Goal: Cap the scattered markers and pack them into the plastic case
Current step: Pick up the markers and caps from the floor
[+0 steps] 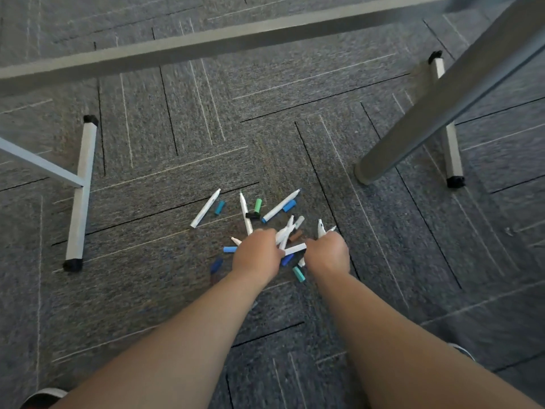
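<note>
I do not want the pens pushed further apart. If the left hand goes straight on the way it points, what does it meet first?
Probably the bunch of white markers right at the fingers of the left hand, which seem to grip it. Beyond that lies a blue cap. Depth is unclear.

The left hand [256, 255] and the right hand [327, 255] are seen bare, and the left forearm [177, 335] and right forearm [383, 335] are shown uncovered down to the lower edge of the frame. A left shoe [44, 397] is cut off at the bottom corner; a rounded, light grey toe with a paler rim is shown. Of the right shoe [464, 351] only a small rounded tip with a pale edge is seen beside the forearm. Finer detail is lost to blur.
</note>
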Demonstrator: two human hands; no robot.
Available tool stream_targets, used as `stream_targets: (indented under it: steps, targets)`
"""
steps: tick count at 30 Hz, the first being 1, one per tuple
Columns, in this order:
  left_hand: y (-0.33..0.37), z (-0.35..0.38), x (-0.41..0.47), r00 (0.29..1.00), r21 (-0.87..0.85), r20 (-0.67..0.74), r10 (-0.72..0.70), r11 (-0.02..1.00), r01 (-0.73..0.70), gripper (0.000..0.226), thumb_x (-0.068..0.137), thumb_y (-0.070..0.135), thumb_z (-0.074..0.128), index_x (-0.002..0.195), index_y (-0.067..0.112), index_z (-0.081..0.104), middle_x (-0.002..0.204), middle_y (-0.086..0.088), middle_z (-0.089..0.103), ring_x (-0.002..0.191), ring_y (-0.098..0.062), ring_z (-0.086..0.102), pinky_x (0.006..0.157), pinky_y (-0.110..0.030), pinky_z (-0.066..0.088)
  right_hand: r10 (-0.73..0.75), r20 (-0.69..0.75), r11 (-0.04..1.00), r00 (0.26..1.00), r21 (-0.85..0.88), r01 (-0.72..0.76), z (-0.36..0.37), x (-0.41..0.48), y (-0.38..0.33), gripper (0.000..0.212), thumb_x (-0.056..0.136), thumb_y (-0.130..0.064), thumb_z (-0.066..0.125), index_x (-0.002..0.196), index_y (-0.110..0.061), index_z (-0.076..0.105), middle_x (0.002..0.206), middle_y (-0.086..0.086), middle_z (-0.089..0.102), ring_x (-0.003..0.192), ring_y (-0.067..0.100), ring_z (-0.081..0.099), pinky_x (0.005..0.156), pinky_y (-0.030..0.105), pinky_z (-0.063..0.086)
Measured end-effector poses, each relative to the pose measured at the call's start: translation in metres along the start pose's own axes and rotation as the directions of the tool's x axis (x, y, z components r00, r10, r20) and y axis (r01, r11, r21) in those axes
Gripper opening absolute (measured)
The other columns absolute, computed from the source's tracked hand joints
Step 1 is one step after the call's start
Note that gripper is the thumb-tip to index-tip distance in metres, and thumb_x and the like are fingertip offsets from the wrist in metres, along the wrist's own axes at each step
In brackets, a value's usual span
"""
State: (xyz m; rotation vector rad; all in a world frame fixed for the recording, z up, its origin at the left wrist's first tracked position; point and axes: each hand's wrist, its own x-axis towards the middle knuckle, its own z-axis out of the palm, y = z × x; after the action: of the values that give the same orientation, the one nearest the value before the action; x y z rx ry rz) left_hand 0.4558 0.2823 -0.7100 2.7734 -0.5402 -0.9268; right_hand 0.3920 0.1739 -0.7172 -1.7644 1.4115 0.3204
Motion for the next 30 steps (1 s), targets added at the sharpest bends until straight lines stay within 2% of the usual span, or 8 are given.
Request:
stream_targets:
  steps: [6, 10, 13, 16, 19, 21, 26, 30]
  targets:
    - [0.011, 0.016, 0.002, 0.997, 0.189, -0.017, 0.079, 0.979, -0.074, 0.014, 0.093, 0.02, 0.062, 0.106, 0.015, 0.059, 0.093, -0.001, 0.043, 0.087, -0.029, 0.061, 0.063, -0.038, 0.043, -0.003, -0.008, 1.0, 1.0, -0.02, 0.003, -0.008, 0.013, 0.013, 0.026, 0.095, -0.029, 0.063, 0.081, -0.012, 0.049, 0.067, -0.001, 0.051, 0.07, 0.025, 0.059, 0.062, 0.031, 0.046]
    - [0.012, 0.021, 0.003, 0.997, 0.216, -0.019, 0.073, 0.974, -0.067, 0.015, 0.092, 0.013, 0.062, 0.106, 0.013, 0.061, 0.089, -0.001, 0.041, 0.083, -0.027, 0.061, 0.061, -0.037, 0.041, 0.038, 0.018, 0.998, 0.999, -0.045, -0.037, -0.002, 0.017, 0.016, 0.02, 0.096, -0.027, 0.061, 0.091, -0.007, 0.057, 0.072, 0.004, 0.058, 0.072, 0.027, 0.061, 0.058, 0.029, 0.044]
    - [0.015, 0.018, 0.001, 1.0, 0.122, -0.01, 0.016, 0.992, -0.015, 0.009, 0.094, 0.016, 0.058, 0.102, 0.012, 0.059, 0.094, -0.005, 0.053, 0.085, -0.028, 0.061, 0.063, -0.036, 0.041, 0.06, 0.024, 0.994, 0.998, -0.089, -0.058, 0.001, 0.02, 0.018, 0.02, 0.096, -0.024, 0.059, 0.096, -0.004, 0.06, 0.074, 0.007, 0.06, 0.068, 0.025, 0.06, 0.05, 0.024, 0.038]
    - [0.008, 0.011, -0.006, 0.994, -0.071, -0.064, -0.088, 0.994, 0.084, 0.006, 0.096, 0.018, 0.053, 0.095, 0.014, 0.048, 0.085, -0.003, 0.054, 0.073, -0.023, 0.056, 0.056, -0.032, 0.039, 0.052, 0.043, 0.987, 0.998, -0.153, -0.045, 0.002, 0.021, 0.015, 0.012, 0.097, -0.016, 0.055, 0.089, -0.007, 0.053, 0.066, 0.004, 0.051, 0.06, 0.021, 0.052, 0.049, 0.025, 0.036]
    - [-0.003, 0.002, -0.011, 0.962, -0.271, -0.087, -0.26, 0.935, 0.229, 0.01, 0.096, 0.019, 0.052, 0.103, 0.012, 0.054, 0.089, -0.002, 0.058, 0.062, -0.014, 0.052, 0.045, -0.027, 0.032, 0.056, 0.075, 0.984, 0.996, -0.173, -0.042, 0.002, 0.017, 0.011, 0.009, 0.093, -0.014, 0.054, 0.085, -0.01, 0.054, 0.073, 0.004, 0.054, 0.072, 0.024, 0.055, 0.062, 0.03, 0.044]
    - [-0.011, -0.003, -0.009, 0.918, -0.342, -0.052, -0.393, 0.871, 0.354, 0.018, 0.097, 0.021, 0.054, 0.108, 0.009, 0.058, 0.097, -0.005, 0.063, 0.061, -0.013, 0.051, 0.044, -0.026, 0.031, 0.076, 0.058, 0.985, 0.995, -0.159, -0.065, 0.001, 0.015, 0.01, 0.012, 0.093, -0.016, 0.056, 0.083, -0.008, 0.055, 0.072, 0.005, 0.056, 0.069, 0.024, 0.058, 0.058, 0.03, 0.043]
    - [-0.029, -0.005, 0.001, 0.835, -0.386, 0.038, -0.549, 0.763, 0.519, 0.024, 0.093, 0.024, 0.059, 0.112, 0.01, 0.065, 0.101, -0.007, 0.067, 0.079, -0.026, 0.061, 0.06, -0.031, 0.044, 0.011, 0.09, 0.993, 0.996, -0.12, 0.0, -0.003, 0.011, -0.007, 0.033, 0.093, -0.025, 0.061, 0.065, -0.012, 0.047, 0.057, 0.001, 0.047, 0.046, 0.017, 0.04, 0.046, 0.024, 0.03]
    - [-0.024, -0.003, 0.003, 0.833, -0.375, 0.028, -0.553, 0.766, 0.521, 0.025, 0.093, 0.028, 0.063, 0.107, 0.007, 0.065, 0.086, -0.004, 0.062, 0.071, -0.023, 0.056, 0.056, -0.03, 0.041, -0.029, 0.153, 0.995, 0.988, -0.093, 0.043, 0.003, 0.007, -0.022, 0.029, 0.089, -0.021, 0.062, 0.067, -0.015, 0.044, 0.057, -0.001, 0.043, 0.044, 0.015, 0.034, 0.045, 0.024, 0.028]
